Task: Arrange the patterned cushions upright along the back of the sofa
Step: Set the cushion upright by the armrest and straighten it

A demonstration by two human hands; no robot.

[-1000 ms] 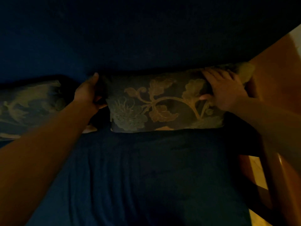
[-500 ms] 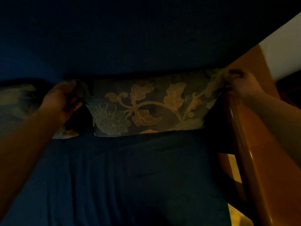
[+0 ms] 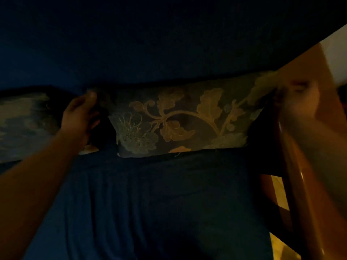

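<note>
A dark cushion with a tan leaf-and-vine pattern (image 3: 187, 119) leans upright against the blue sofa back (image 3: 150, 44), at the right end of the seat. My left hand (image 3: 80, 115) pinches its upper left corner. My right hand (image 3: 298, 96) is motion-blurred at the cushion's upper right corner, beside the wooden armrest; whether it grips the fabric is unclear. A second patterned cushion (image 3: 24, 124) stands at the far left, partly hidden by my left forearm.
The blue sofa seat (image 3: 150, 203) spreads out in front of the cushions. A polished wooden armrest (image 3: 300, 184) bounds the right side, with a pale wall (image 3: 336, 53) behind it and light floor below. The scene is very dim.
My right hand went from flat on the cushion's top right to its far right corner by the armrest. My left hand shifted to the upper left corner. The cushion looks stretched wider.
</note>
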